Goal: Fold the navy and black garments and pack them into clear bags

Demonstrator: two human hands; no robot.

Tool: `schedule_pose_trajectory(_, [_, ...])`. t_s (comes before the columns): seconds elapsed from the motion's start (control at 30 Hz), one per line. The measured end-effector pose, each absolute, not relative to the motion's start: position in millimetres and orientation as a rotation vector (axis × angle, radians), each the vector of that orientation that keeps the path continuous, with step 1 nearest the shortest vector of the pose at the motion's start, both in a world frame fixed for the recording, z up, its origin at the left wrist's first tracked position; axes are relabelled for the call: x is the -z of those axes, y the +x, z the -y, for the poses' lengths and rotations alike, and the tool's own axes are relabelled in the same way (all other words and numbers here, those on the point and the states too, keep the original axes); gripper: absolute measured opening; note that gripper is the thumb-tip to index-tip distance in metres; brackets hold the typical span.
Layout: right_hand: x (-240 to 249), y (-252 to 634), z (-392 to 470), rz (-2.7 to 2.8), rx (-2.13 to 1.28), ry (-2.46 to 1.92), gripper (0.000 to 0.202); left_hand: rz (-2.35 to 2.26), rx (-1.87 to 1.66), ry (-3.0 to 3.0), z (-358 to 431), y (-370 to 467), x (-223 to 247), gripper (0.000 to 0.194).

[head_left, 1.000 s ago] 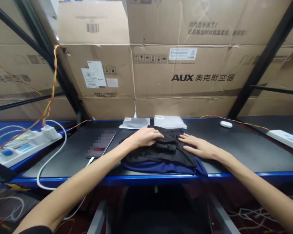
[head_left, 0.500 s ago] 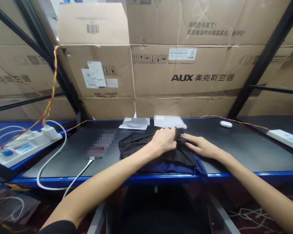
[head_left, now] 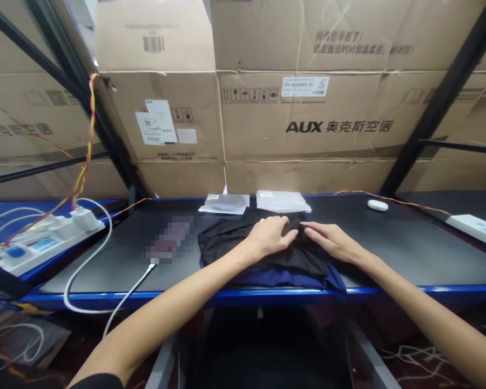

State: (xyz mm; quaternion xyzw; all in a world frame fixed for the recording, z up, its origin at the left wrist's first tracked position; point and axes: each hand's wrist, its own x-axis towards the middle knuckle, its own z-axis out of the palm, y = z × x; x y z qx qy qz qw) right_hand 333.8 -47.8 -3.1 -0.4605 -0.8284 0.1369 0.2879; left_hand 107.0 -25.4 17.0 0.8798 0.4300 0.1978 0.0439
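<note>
A thin black garment (head_left: 227, 240) lies bunched on the dark tabletop, over a piece of dark blue cloth (head_left: 275, 278) whose lower edge shows at the front. My left hand (head_left: 269, 237) rests on top of the black garment, its thumb held apart from the loosely bent fingers. From the right, my right hand (head_left: 334, 240) reaches to a raised fold of the same garment and pinches it between thumb and fingertips. The two hands are close together, with the fold between them.
Two flat packets, a grey one (head_left: 225, 204) and a white one (head_left: 282, 201), lie behind the garment. A blurred-out phone-like object (head_left: 169, 240) with a white cable is at left. Power strips (head_left: 48, 243) flank the table, and a small white case (head_left: 377, 205) sits back right. Cardboard (head_left: 308, 146) walls the back.
My left hand has loosened from a closed grip on the black garment, its thumb now apart. My right hand's flat, spread fingers have drawn together at the fold.
</note>
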Motion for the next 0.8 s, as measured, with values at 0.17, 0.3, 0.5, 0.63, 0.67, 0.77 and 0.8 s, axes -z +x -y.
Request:
schedule_pose_trajectory(0.17, [12.4, 332.4, 43.8, 2.282, -0.263, -1.222, 0.048, -1.231, -0.769, 2.590, 19.9, 104.4, -14.1, 0.024])
schedule_pose_trajectory(0.3, [11.7, 333.2, 43.6, 2.315, -0.274, -1.201, 0.043, -1.209, -0.962, 2.432, 19.9, 101.9, -19.6, 0.019])
schedule_pose_trajectory(0.5, [8.0, 340.1, 42.2, 2.273, -0.212, -1.186, 0.040, -1.220, -1.116, 2.261, 25.9, 93.9, -32.8, 0.015])
schedule_pose_trajectory(0.63, [12.0, 342.7, 39.2, 2.299, -0.160, -1.163, 0.038, -1.495, -0.952, 2.474, 27.0, 78.4, -35.8, 0.045])
schedule_pose_trajectory(0.67, [13.7, 343.1, 38.1, 2.311, -0.143, -1.153, 0.037, -1.567, -0.855, 2.554, 26.6, 73.9, -35.1, 0.047])
schedule_pose_trajectory(0.77, [19.0, 344.6, 34.6, 2.333, -0.108, -1.130, 0.036, -1.707, -0.487, 2.727, 24.8, 62.4, -30.6, 0.036])
schedule_pose_trajectory(0.8, [20.5, 345.1, 33.6, 2.337, -0.105, -1.125, 0.037, -1.738, -0.392, 2.765, 24.6, 59.7, -29.2, 0.034])
